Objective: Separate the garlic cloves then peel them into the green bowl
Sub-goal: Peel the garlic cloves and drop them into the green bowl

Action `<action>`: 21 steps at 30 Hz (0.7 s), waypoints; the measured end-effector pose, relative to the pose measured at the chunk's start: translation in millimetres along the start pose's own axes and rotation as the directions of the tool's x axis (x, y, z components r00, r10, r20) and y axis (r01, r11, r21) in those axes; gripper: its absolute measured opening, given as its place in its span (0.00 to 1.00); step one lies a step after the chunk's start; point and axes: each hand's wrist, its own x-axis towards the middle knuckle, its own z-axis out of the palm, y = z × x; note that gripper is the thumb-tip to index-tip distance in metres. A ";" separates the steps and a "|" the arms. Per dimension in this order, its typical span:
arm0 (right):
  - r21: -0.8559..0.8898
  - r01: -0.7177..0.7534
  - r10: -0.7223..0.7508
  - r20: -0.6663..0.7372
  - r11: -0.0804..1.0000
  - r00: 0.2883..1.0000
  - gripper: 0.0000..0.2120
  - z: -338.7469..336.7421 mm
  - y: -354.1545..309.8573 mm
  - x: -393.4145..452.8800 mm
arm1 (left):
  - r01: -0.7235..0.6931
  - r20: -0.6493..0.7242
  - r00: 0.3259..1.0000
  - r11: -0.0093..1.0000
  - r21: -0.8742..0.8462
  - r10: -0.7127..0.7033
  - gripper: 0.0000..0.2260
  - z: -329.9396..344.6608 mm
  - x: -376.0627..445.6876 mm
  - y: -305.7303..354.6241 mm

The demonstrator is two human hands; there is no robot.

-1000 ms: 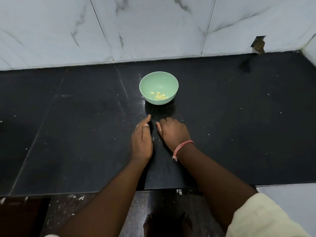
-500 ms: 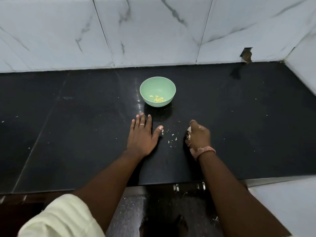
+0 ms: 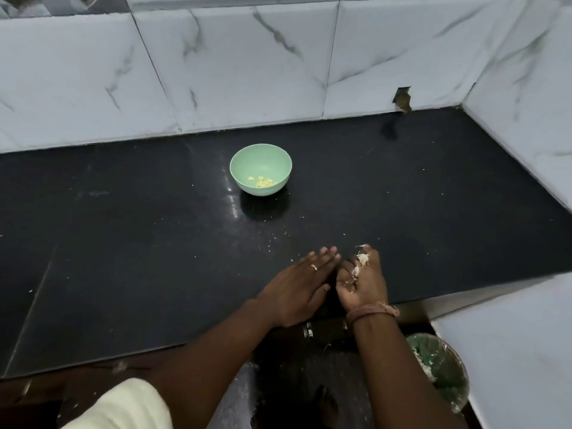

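The green bowl stands on the black counter and holds several peeled yellow garlic cloves. Near the counter's front edge my left hand lies flat, fingers straight and together, with a ring on one finger. Right beside it my right hand is cupped, palm turned up and leftward, holding a clump of white garlic skins. A pink thread band circles that wrist. Small skin flecks dot the counter between my hands and the bowl.
Marble-tiled walls close the counter at the back and right, with a notch in the tile. A bin lined with a green bag stands on the floor below the counter's right end. A white surface lies at lower right.
Both hands slid back toward the front edge and came together. The left hand's fingers closed up and straightened; the right hand turned palm up with gathered skins. The camera view shifted back and left.
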 end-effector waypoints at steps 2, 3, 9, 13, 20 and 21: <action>0.018 -0.015 0.015 0.013 1.000 1.000 0.17 -16.6 0.2 -7.3 | 0.035 -0.168 0.984 0.992 -0.118 -0.055 0.27 -1.6 -3.5 -3.5; 0.035 -0.014 0.013 0.013 0.999 1.000 0.16 -24.4 0.6 -12.6 | 0.134 -0.261 0.949 0.976 -0.172 -0.176 0.26 -4.5 -1.4 -7.7; 0.138 0.047 -0.038 -0.065 0.989 0.997 0.16 -58.1 15.0 -37.6 | 0.607 -0.174 0.788 0.792 0.067 -0.590 0.33 -31.4 17.3 -57.8; 0.210 0.097 -0.048 -0.226 0.973 0.973 0.17 -83.8 18.1 -41.8 | 0.436 -0.035 0.898 0.873 0.218 -0.439 0.43 -26.0 16.4 -49.9; 0.302 0.071 -0.004 -0.216 0.951 0.976 0.17 -84.5 54.0 -18.5 | -0.051 0.147 0.986 0.980 -0.192 0.080 0.29 6.3 14.1 47.8; 0.329 0.073 -0.006 -0.201 0.942 0.980 0.19 -80.2 55.7 -14.6 | -0.083 0.111 0.987 0.960 -0.267 0.117 0.27 7.2 11.0 52.6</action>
